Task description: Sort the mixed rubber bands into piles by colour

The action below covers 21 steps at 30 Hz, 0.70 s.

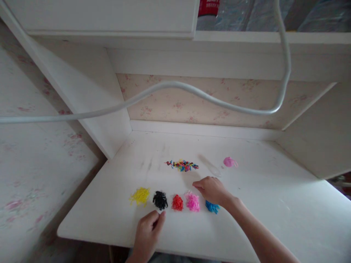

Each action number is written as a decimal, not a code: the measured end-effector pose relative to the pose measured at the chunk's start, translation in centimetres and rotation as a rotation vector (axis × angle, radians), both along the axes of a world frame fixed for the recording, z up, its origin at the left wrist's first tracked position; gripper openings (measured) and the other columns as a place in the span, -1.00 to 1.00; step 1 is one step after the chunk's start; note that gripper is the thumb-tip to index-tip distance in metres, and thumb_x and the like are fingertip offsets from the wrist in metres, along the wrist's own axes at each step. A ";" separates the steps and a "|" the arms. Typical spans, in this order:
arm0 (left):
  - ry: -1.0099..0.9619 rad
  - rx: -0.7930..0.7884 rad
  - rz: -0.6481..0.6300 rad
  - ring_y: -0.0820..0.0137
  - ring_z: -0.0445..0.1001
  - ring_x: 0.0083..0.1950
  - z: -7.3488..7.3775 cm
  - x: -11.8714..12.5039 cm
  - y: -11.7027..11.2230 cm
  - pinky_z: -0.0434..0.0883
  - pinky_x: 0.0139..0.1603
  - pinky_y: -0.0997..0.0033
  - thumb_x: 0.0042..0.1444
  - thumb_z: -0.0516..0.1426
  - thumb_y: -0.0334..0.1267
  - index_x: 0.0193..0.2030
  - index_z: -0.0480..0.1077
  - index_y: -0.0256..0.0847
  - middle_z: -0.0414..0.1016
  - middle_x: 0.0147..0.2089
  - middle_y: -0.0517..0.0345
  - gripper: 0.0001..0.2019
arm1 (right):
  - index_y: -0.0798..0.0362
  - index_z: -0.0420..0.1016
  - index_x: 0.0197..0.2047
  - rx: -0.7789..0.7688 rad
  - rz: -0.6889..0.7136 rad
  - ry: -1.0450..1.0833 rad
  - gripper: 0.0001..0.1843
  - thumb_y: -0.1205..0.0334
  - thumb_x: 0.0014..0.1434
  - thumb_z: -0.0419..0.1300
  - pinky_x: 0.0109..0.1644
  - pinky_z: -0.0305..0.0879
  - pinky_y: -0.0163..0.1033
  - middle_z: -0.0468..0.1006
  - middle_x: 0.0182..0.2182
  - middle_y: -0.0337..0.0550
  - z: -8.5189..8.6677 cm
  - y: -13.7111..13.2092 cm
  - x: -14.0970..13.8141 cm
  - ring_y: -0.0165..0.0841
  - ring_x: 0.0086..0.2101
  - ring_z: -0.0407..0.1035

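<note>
Small rubber bands lie sorted by colour in a row: a yellow pile (140,196), a black pile (160,200), a red pile (177,202), a pink pile (192,202) and a blue pile (212,207). Behind them is a mixed-colour heap (184,166). My left hand (149,231) is closed, thumb against the curled fingers, just in front of the black pile. My right hand (212,188) is closed in a pinch above the row, its fingertips between the mixed heap and the pink pile. It partly covers the blue pile. Whatever either hand holds is too small to see.
A pink rounded object with a loop (229,162) lies at the back right of the white table (263,212). A white cable or tube (175,84) crosses in front of the shelf. Side panels and a low back ledge enclose the tabletop.
</note>
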<state>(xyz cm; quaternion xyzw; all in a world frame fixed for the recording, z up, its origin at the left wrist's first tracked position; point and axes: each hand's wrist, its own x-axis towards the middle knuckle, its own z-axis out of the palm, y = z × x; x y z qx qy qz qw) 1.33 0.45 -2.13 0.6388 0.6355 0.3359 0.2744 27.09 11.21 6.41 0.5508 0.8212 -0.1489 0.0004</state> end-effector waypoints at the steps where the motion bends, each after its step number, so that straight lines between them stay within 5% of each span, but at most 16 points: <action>1: -0.030 -0.045 0.010 0.55 0.11 -0.57 0.4 0.0 0.2 0.07 -0.55 0.57 0.15 -0.02 -0.05 -0.64 0.07 -0.21 0.06 -0.65 0.32 -0.58 | -0.06 0.52 -0.39 0.023 -0.061 0.053 -0.69 0.22 0.18 -0.05 -0.36 0.07 -0.35 0.54 -0.48 -0.22 0.1 -0.5 0.4 -0.35 -0.39 0.41; 4: -0.095 -0.152 0.014 0.53 0.15 -0.57 2.5 0.5 1.2 0.09 -0.56 0.57 0.15 -0.04 0.01 -0.62 0.15 -0.21 0.12 -0.66 0.31 -0.58 | -0.06 0.52 -0.26 0.083 -0.282 0.326 -0.61 0.06 0.24 -0.12 -0.33 0.16 -0.35 0.55 -0.47 -0.22 -0.8 -2.8 2.4 -0.37 -0.43 0.40; 9: -0.135 -0.145 -0.172 0.47 0.35 -0.45 6.3 3.2 4.3 0.21 -0.46 0.56 0.15 -0.02 -0.05 -0.39 0.40 -0.20 0.43 -0.48 0.22 -0.69 | 0.02 0.56 -0.22 0.162 -0.880 0.770 -0.50 -0.20 0.04 0.07 -0.21 0.32 -0.32 0.59 -0.24 -0.13 -6.0 -9.3 6.9 -0.24 -0.22 0.44; 13: 0.020 -0.107 -0.285 0.43 0.47 -0.32 7.2 6.3 8.4 0.30 -0.30 0.54 0.14 -0.01 -0.15 -0.27 0.47 -0.16 0.54 -0.34 0.16 -0.75 | 0.05 0.51 -0.08 0.313 -1.303 0.865 -0.40 -0.23 -0.01 0.11 -0.15 0.34 -0.28 0.54 -0.11 -0.11 -9.1 -13.7 8.4 -0.19 -0.11 0.40; 15: 0.167 -0.090 -0.264 0.41 0.49 -0.29 6.8 7.6 10.4 0.30 -0.27 0.51 0.11 0.02 -0.20 -0.26 0.48 -0.13 0.56 -0.31 0.13 -0.78 | 0.04 0.49 -0.06 0.310 -1.364 0.868 -0.39 -0.24 0.00 0.10 -0.11 0.33 -0.26 0.53 -0.09 -0.12 -9.5 -14.5 8.3 -0.18 -0.09 0.39; 21: 0.384 -0.048 -0.148 0.33 0.49 -0.24 5.6 9.5 14.7 0.28 -0.26 0.42 0.14 -0.01 -0.17 -0.17 0.46 -0.10 0.56 -0.25 0.07 -0.75 | 0.01 0.53 -0.13 0.147 -1.165 0.913 -0.45 -0.22 -0.02 0.12 0.00 0.26 -0.27 0.53 -0.08 -0.13 -8.8 -13.2 8.0 -0.17 -0.01 0.33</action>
